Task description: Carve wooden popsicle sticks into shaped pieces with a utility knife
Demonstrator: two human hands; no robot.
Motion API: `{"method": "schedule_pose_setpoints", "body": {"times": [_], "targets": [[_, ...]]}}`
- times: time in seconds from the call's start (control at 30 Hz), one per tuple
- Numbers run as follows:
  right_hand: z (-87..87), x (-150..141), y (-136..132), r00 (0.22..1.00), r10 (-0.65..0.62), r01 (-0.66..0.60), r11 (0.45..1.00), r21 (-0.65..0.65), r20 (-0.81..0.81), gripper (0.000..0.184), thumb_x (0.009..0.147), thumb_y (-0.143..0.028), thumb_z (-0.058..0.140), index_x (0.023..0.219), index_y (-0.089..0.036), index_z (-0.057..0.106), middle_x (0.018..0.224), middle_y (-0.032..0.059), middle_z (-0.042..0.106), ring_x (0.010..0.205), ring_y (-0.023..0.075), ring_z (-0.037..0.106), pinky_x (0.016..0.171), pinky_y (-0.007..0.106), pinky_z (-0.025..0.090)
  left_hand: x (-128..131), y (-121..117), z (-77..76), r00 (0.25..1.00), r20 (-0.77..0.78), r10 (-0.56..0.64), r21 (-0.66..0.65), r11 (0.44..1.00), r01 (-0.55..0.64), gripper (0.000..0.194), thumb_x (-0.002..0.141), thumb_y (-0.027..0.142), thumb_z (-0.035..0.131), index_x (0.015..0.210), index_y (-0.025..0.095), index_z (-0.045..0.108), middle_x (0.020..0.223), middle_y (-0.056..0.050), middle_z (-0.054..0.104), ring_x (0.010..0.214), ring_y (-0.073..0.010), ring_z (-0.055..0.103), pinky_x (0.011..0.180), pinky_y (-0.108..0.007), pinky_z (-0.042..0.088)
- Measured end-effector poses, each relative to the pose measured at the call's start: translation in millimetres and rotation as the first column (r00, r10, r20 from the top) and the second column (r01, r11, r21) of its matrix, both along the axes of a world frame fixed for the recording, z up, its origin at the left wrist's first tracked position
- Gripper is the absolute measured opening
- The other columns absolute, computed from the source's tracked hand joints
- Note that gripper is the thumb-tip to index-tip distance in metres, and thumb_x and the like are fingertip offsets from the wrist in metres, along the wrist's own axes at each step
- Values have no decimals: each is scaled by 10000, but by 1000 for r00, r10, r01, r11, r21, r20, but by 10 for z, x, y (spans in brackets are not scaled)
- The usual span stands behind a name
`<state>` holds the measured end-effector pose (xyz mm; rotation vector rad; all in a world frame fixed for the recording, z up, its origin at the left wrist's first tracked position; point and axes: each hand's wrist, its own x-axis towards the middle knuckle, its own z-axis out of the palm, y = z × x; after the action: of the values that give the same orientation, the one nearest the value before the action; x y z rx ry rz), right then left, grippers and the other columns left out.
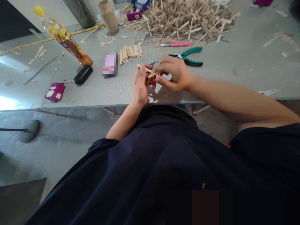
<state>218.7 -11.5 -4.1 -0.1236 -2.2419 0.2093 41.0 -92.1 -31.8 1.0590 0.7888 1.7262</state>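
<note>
Close to the table's front edge, my left hand [140,86] is closed on a few crossed wooden craft sticks [152,75], its thumb along one of them. From the other side my right hand [174,73] pinches the same sticks near where they cross. How the sticks are joined is too small to tell. Just behind my right hand lie green-handled pliers [192,56] and a pink utility knife [180,44] with its blade out. A row of short craft sticks [130,52] lies behind my left hand.
A large heap of craft sticks [187,18] covers the back of the grey table [93,93]. To the left are a yellow-capped bottle [67,40], a black case [83,75], a purple bottle [55,92] and a blurred-out pack [110,64]. A wooden cylinder [108,17] stands behind.
</note>
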Motion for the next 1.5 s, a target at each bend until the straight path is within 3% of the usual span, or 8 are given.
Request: {"method": "schedule_pose_setpoints", "body": {"times": [0.13,0.27,0.4,0.6,0.8,1.17,1.4,1.5], "targets": [[15,1,-8,998,54,-51,994,-95,32,606,1029,-854,654,1166,-266,703,959,60,692,829,231,628,820,402,579,-35,29,2,1000,-12,15,66,998,-14,475,990,729,815,1103,290,673,755,41,578,599,-120,570,551,-242,414],[74,16,-22,990,142,-140,980,-139,9,478,1126,-727,549,1127,-272,697,876,34,622,770,221,565,779,399,546,-82,67,-25,994,-55,92,37,995,-91,474,1011,733,784,1177,306,661,791,40,610,610,-118,580,609,-266,473],[126,13,-46,986,164,-164,962,-218,-14,515,1128,-754,493,1036,-291,699,863,34,628,736,232,576,748,413,534,-110,82,-64,988,-77,134,126,984,-124,626,882,782,886,1261,332,672,909,24,700,675,-115,650,671,-268,535],[139,-12,-106,993,113,-89,874,-478,21,533,1083,-783,641,983,-268,731,794,-2,613,669,176,466,656,361,421,-95,55,-147,987,-125,104,208,975,-76,526,878,746,902,985,251,757,833,26,659,689,-104,658,712,-259,561],[57,-68,-67,985,162,-165,761,-628,-62,547,1021,-793,749,924,-257,698,718,-30,593,607,145,447,581,342,353,-69,43,-132,999,11,-32,132,991,30,461,874,623,956,907,222,730,797,32,678,640,-86,633,613,-227,489],[156,0,-118,986,166,-142,796,-588,-13,503,1058,-747,749,977,-251,722,722,-21,672,605,135,556,610,321,467,-74,-26,9,988,88,-130,-59,989,135,298,977,319,947,898,207,682,766,61,693,617,-47,685,651,-169,576],[126,6,-108,990,138,-109,707,-699,-14,501,940,-747,873,949,-280,690,717,-11,717,535,162,577,505,345,458,-88,-46,64,980,121,-158,-185,966,179,266,989,186,910,898,218,662,729,63,668,601,-57,661,641,-178,569],[140,-2,-119,990,137,-111,708,-697,-18,517,929,-759,875,921,-284,671,686,-21,702,497,150,540,485,355,412,-103,-36,63,975,117,-191,-205,955,212,274,1006,183,893,885,206,649,711,70,642,566,-40,618,653,-179,559]]}}
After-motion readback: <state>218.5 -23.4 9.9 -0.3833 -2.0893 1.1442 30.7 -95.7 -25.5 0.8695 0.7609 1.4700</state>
